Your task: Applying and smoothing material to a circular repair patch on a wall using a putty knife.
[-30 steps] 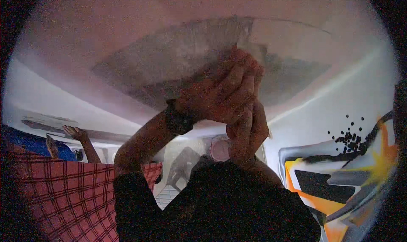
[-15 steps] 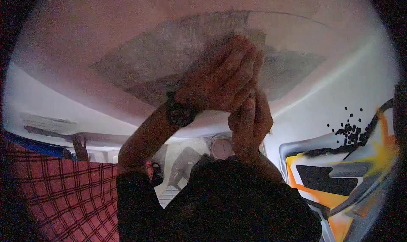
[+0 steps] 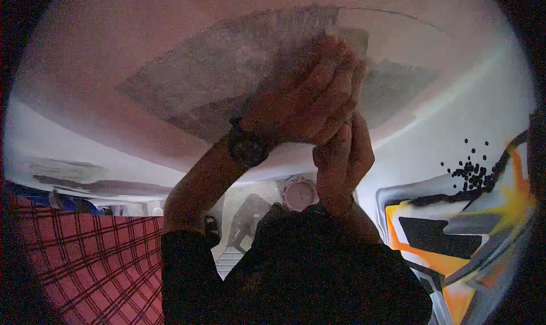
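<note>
A broad putty knife blade (image 3: 354, 40) lies against the pinkish surface in front of me, over the right part of a grey patch (image 3: 199, 69). Stretched fingers of my left hand (image 3: 310, 100) lie together on the lower part of the blade, and the wrist wears a dark watch (image 3: 248, 147). Just below, my right hand (image 3: 344, 157) is closed, its fingers bent close under the left palm. The knife's handle is hidden by both hands. The picture is dark and grainy there.
Below my hands stands a round tub (image 3: 301, 193) with pale pink contents. Red checked cloth (image 3: 96, 251) spreads at the lower left. On the right is a wall painted with orange, black and grey shapes (image 3: 443, 234).
Both hands and the putty knife have shifted a little to the right across the grey patch. My hold looks the same. The whole view has moved slightly.
</note>
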Demonstrator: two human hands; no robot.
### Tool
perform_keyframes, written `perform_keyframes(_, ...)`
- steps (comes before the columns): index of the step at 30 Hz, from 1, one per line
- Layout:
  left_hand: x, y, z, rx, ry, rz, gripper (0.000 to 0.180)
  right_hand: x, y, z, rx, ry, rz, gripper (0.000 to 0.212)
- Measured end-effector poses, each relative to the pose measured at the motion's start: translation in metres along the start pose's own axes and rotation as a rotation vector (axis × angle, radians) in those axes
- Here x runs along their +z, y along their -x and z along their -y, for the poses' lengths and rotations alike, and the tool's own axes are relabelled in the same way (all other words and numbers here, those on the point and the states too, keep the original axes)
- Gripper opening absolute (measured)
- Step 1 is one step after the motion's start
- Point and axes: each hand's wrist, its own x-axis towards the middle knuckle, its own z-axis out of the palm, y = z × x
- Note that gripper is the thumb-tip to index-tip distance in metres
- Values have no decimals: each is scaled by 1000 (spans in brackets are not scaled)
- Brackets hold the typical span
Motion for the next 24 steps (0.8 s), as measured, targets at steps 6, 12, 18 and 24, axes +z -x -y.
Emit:
perform_keyframes(6,6,11,-5,-16,6,35,38,2,-8,-5,27,27,8,28)
perform_keyframes(12,0,21,-7,19,-25,145,38,-7,11,-22,75,140,7,28)
perform_keyframes(18,-5,31,-13,12,-18,87,35,-8,12,-30,59,120,80,29)
perform_keyframes(24,-10,27,-8,19,-46,69,35,-4,14,-23,-35,193,82,31)
